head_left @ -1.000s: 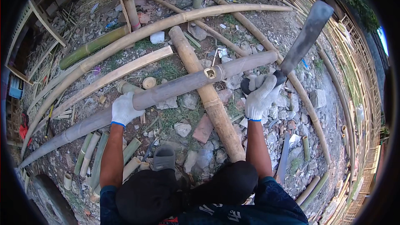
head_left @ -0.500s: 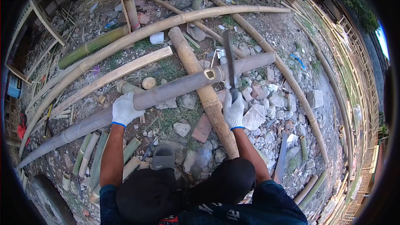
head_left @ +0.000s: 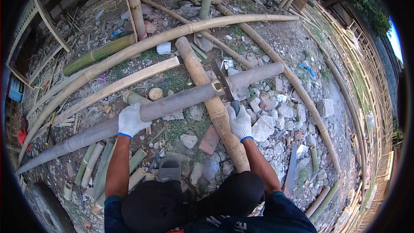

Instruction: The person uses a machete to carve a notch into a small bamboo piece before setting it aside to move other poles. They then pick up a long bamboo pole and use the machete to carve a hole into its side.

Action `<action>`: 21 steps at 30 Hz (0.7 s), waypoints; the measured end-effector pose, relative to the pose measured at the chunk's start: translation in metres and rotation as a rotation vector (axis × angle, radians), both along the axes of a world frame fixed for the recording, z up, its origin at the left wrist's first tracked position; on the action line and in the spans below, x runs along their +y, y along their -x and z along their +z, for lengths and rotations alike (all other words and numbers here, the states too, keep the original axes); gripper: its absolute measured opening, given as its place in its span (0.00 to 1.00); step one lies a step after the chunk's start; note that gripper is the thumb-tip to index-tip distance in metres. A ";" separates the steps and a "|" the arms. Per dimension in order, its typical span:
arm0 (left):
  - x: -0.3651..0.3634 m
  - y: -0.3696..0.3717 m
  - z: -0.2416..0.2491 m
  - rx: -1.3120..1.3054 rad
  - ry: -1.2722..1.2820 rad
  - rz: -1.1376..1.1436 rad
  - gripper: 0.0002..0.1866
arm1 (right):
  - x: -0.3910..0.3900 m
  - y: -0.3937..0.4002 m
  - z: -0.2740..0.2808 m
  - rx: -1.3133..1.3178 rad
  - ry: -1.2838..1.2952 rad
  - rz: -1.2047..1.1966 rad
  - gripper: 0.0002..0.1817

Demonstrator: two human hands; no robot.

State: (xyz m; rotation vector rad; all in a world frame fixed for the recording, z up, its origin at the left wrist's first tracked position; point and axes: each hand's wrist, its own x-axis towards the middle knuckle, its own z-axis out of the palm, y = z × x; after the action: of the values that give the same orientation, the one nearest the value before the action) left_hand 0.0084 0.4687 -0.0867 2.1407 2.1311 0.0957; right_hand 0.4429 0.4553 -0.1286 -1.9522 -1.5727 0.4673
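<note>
A long grey bamboo pole slants across a thicker brown bamboo log lying under it. Near the crossing, a pale squarish hole is cut into the pole. My gloved left hand is closed around the pole, left of the log. In my gloved right hand is the dark handle of a machete, its blade up and leaning left. That blade overlaps the pole right at the hole's edge.
A long curved bamboo pole and a split bamboo strip lie beyond. Broken stones cover the ground at right, with a saw blade among them. Short bamboo pieces lie at lower left, near a tyre.
The machete has come down and left, from upright beside the pole to the edge of the hole. My left hand keeps its hold on the pole.
</note>
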 end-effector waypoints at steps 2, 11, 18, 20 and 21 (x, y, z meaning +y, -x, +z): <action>-0.014 -0.002 -0.004 0.010 0.042 0.005 0.38 | 0.011 0.004 0.068 0.099 -0.034 -0.110 0.22; -0.013 -0.006 -0.005 0.001 0.013 -0.018 0.37 | 0.002 -0.001 -0.006 0.024 -0.076 -0.064 0.24; -0.015 -0.003 -0.004 -0.021 0.002 -0.024 0.36 | -0.014 0.022 0.083 0.067 -0.228 0.085 0.23; -0.013 -0.004 -0.002 -0.005 0.001 -0.025 0.36 | -0.018 0.027 0.093 0.043 -0.466 0.184 0.24; -0.014 -0.003 -0.003 0.008 -0.001 -0.027 0.36 | -0.020 0.028 0.089 0.052 -0.529 0.221 0.24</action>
State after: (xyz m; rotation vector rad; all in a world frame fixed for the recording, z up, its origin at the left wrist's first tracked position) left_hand 0.0117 0.4546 -0.0893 2.1735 2.1061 0.0865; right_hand 0.4150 0.4352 -0.0394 -1.3673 -1.6781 0.1588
